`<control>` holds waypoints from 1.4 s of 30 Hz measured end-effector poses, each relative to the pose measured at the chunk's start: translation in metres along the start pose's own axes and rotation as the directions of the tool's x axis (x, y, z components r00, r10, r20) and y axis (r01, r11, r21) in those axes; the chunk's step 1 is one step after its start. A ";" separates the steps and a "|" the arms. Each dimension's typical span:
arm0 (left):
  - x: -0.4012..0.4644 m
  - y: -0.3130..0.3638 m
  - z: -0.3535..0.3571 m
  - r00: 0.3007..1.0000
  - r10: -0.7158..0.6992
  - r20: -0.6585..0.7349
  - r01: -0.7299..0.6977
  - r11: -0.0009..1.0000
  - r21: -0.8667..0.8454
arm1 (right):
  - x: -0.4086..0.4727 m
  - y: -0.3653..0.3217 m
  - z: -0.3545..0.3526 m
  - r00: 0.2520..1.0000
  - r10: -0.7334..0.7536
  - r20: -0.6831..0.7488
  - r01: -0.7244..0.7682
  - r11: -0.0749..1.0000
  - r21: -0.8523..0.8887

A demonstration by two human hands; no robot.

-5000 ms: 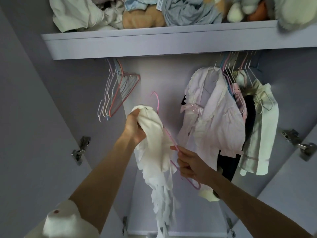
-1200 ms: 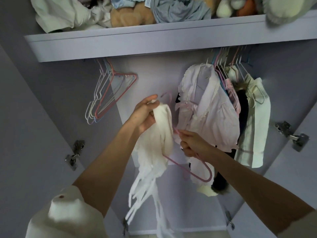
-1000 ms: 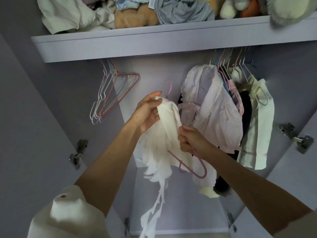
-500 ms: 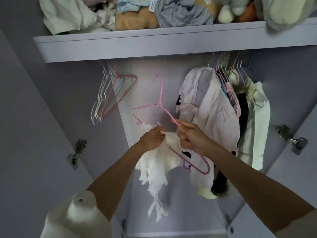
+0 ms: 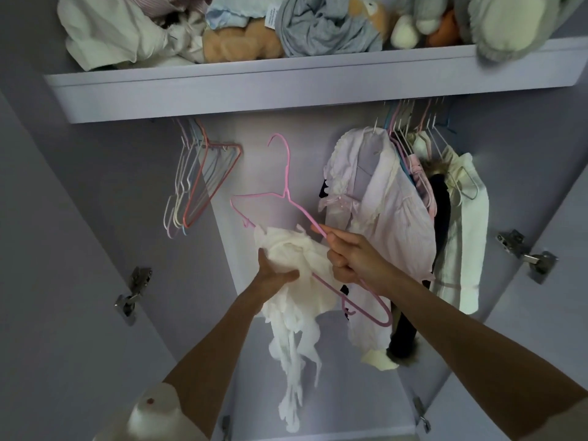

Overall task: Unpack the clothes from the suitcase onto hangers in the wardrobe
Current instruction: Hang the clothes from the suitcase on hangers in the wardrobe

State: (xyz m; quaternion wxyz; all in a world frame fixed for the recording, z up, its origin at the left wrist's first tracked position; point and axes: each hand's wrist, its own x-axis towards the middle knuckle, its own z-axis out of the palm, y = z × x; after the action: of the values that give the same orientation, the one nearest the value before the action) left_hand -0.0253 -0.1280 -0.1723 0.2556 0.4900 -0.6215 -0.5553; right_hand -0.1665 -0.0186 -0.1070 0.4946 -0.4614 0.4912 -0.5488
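Looking up into the wardrobe, with a shelf of soft toys and clothes on top. White label up there, words too small to read. Hanging clothes on the right, bare hangers on the left. Left hand bunching the white top. Right hand gripping the pink hanger.

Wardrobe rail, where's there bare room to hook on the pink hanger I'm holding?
The open stretch lies between the bunch of empty hangers on the left and the white frilled blouse on the right; the pink hanger is already held up there. Right of the blouse the hooks are packed tight. The shelf above is heaped with clothes and soft toys.
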 end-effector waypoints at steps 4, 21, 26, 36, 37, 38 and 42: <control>0.005 0.004 -0.001 0.990 0.074 -0.123 -0.038 0.961 0.274 | 0.003 0.001 -0.010 0.989 0.005 -0.148 -0.013 0.999 -0.049; 0.014 -0.002 -0.034 0.940 0.104 -0.325 -0.116 0.993 -0.018 | 0.013 0.011 -0.022 0.908 0.153 -0.391 -0.236 0.956 -0.176; 0.026 0.007 -0.041 0.959 -0.027 -0.282 -0.044 0.970 -0.240 | 0.013 0.027 -0.022 0.911 0.253 -0.327 -0.340 0.908 -0.245; 0.021 0.038 -0.049 0.981 0.026 -0.194 -0.152 0.721 -0.676 | 0.024 0.035 -0.007 0.922 0.172 -0.348 -0.258 0.942 -0.217; 0.022 0.034 -0.054 0.970 0.010 -0.243 -0.176 0.718 -0.673 | 0.025 0.034 -0.011 0.915 0.147 -0.377 -0.224 0.959 -0.171; 0.024 0.027 -0.059 0.958 -0.009 -0.287 -0.191 0.724 -0.663 | 0.026 0.033 -0.016 0.906 0.124 -0.405 -0.190 0.974 -0.127; 0.035 -0.014 -0.072 0.903 -0.002 -0.429 -0.191 0.894 -0.405 | 0.029 0.024 -0.030 0.910 0.061 -0.410 -0.094 0.994 -0.061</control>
State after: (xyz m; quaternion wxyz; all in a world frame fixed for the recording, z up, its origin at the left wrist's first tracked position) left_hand 0.0276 -0.1890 -0.1757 0.5133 0.4957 -0.4350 -0.5492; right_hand -0.1963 -0.0455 -0.1326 0.3841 -0.3365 0.6227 -0.5929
